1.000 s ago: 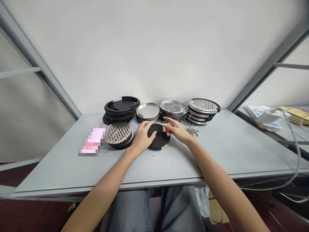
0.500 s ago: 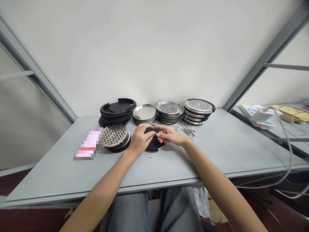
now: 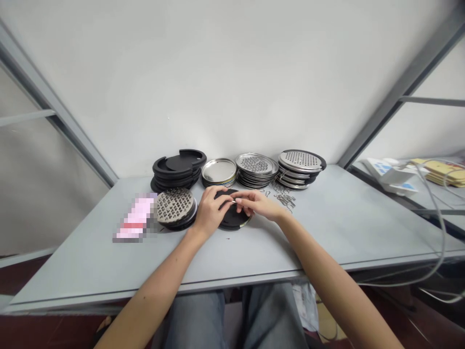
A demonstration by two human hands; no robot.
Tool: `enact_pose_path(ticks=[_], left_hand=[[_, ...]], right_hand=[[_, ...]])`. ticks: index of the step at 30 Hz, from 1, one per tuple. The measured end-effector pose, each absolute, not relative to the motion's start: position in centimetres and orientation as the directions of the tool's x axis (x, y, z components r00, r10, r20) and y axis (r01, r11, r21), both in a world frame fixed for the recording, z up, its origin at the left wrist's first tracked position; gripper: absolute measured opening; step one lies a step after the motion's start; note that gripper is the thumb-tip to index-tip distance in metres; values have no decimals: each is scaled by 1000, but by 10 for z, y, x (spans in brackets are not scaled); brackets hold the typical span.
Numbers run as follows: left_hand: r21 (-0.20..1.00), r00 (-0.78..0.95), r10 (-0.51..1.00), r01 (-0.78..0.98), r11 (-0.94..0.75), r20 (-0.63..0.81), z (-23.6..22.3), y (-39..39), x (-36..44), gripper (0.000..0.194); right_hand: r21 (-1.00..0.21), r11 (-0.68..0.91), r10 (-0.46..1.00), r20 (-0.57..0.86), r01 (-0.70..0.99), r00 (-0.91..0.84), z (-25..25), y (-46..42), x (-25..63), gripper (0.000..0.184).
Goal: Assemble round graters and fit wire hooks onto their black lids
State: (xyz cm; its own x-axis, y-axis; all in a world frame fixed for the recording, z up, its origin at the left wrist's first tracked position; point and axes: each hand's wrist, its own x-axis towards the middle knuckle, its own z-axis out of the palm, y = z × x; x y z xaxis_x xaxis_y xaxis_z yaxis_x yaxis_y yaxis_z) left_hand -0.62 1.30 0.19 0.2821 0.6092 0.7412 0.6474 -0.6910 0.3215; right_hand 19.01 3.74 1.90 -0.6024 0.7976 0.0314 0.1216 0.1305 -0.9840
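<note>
A round black disc with a metal rim [image 3: 232, 219] lies flat on the grey table [image 3: 327, 228] in front of me. My left hand [image 3: 209, 211] rests curled on the disc's left side and holds it in place. My right hand [image 3: 258, 203] hovers over the disc's top, with thumb and fingers pinched on a small metal wire clip [image 3: 234, 200]. Just right of my right hand lies a loose pile of such wire clips [image 3: 284, 198].
Along the back wall stand a stack of black rings [image 3: 178, 167], a stack of plain metal plates [image 3: 218, 171] and two stacks of perforated metal discs [image 3: 257, 167], [image 3: 300, 166]. A perforated assembled stack [image 3: 175, 207] and a pink blurred item [image 3: 135, 219] lie at left. Cables hang at right.
My right hand has come leftward from the clip pile to above the black disc with a clip pinched in it. My left hand stays on the disc.
</note>
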Motion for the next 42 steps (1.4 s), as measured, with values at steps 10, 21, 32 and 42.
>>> enact_pose_path(ticks=[10, 21, 32, 42], left_hand=[[380, 233, 642, 642, -666, 731, 2, 16, -8, 8], [451, 273, 736, 644, -618, 619, 4, 16, -11, 28], [356, 517, 818, 737, -575, 253, 4, 6, -17, 54], [207, 482, 852, 829, -519, 204, 16, -16, -8, 66]], right_hand=[[-963, 208, 806, 68, 173, -588, 13, 41, 191, 34], [-877, 393, 874, 263, 277, -408, 12, 43, 191, 30], [-724, 498, 854, 504, 478, -127, -5, 61, 208, 21], [-662, 495, 861, 460, 563, -216, -8, 58, 201, 21]])
